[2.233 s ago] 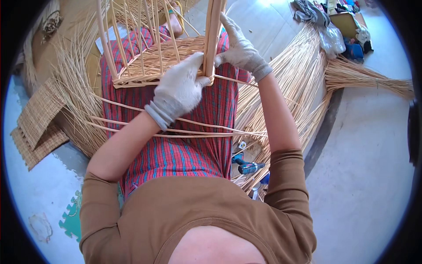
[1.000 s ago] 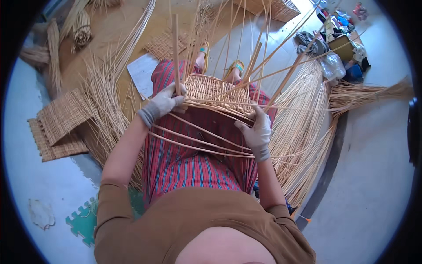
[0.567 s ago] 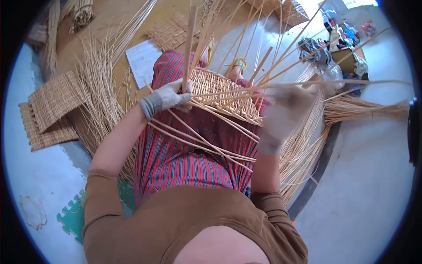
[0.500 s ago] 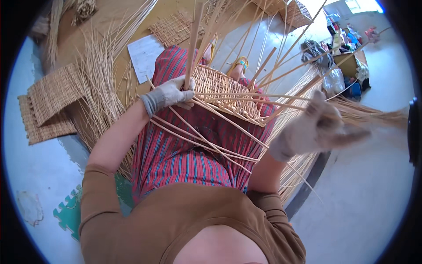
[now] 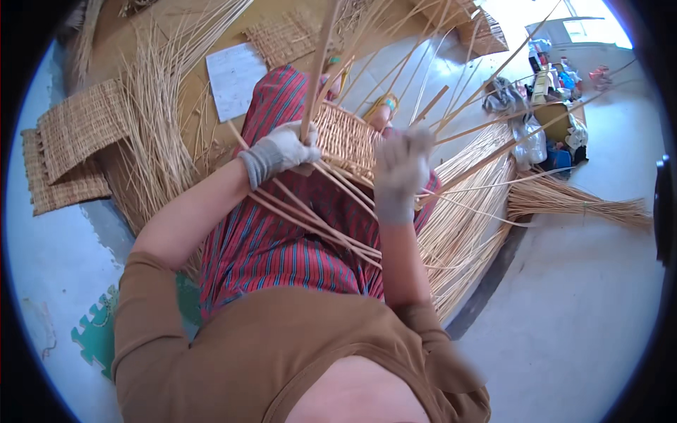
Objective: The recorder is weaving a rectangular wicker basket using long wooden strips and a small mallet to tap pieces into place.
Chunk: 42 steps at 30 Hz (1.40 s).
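Observation:
A partly woven wicker basket (image 5: 350, 139) rests on my lap, with long pale rods standing and fanning out from its edges. My left hand (image 5: 285, 148), in a whitish knit glove, is closed round its left corner, at the foot of a thick upright stick (image 5: 319, 67). Several loose rods (image 5: 310, 220) run from that corner across my thighs toward the right. Also gloved, my right hand (image 5: 403, 169) is over the basket's right part and hides it. Motion smears its fingers, so whether they hold a rod does not show.
Loose rods (image 5: 159, 134) lie in a heap on the left, beside stacked woven panels (image 5: 84, 130). More rods (image 5: 469, 218) spread at the right, near a tied bundle (image 5: 585, 201). A white paper sheet (image 5: 236, 81) lies ahead. Bags and a box (image 5: 560, 116) stand far right.
My right hand has swung from the far right back to the left, over the basket. My left hand keeps its hold at the corner. The view has shifted slightly.

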{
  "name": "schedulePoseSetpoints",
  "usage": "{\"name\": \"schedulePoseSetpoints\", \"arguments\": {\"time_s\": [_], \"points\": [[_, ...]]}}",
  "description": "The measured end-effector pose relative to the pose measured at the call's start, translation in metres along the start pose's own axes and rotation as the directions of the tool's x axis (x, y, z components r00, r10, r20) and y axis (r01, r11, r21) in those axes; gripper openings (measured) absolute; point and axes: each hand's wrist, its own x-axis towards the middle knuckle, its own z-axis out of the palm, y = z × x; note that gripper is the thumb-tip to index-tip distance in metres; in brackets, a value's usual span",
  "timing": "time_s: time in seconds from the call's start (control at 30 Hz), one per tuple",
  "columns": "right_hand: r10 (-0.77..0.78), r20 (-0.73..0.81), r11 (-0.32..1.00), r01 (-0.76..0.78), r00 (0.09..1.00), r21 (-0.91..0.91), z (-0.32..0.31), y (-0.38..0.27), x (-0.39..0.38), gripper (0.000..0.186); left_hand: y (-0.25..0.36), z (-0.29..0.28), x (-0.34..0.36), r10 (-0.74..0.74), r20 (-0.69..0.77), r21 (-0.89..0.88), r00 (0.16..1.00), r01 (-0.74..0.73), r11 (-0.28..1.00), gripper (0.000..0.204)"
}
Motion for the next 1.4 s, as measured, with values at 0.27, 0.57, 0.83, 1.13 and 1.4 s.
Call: {"name": "schedulePoseSetpoints", "arguments": {"time_s": [0.27, 0.57, 0.83, 1.13, 1.4], "points": [[0.045, 0.043, 0.928, -0.026, 0.998, -0.370, 0.002, 0.088, 0.062, 0.036, -0.012, 0.007, -0.004, 0.077, -0.066, -0.013, 0.995, -0.078, 0.997, 0.034], [0.035, 0.184, 0.002, 0.184, 0.982, -0.983, 0.030, 0.010, -0.019, 0.033, -0.039, 0.022, 0.004, 0.323, -0.338, 0.259, 0.884, -0.243, 0.935, 0.050], [0.115, -0.037, -0.403, 0.013, 0.993, -0.915, -0.043, -0.076, -0.087, 0.019, -0.022, 0.024, -0.009, 0.198, -0.271, -0.015, 0.942, -0.209, 0.978, 0.049], [-0.421, -0.308, -0.060, -0.365, 0.853, -0.929, -0.057, -0.058, -0.049, 0.065, -0.034, 0.026, -0.010, 0.451, -0.367, 0.398, 0.814, -0.301, 0.867, 0.046], [-0.444, 0.259, 0.110, 0.339, 0.858, -0.934, 0.035, -0.119, -0.018, 0.117, -0.049, 0.028, -0.002, 0.479, -0.397, 0.348, 0.783, -0.354, 0.868, 0.041]]}}
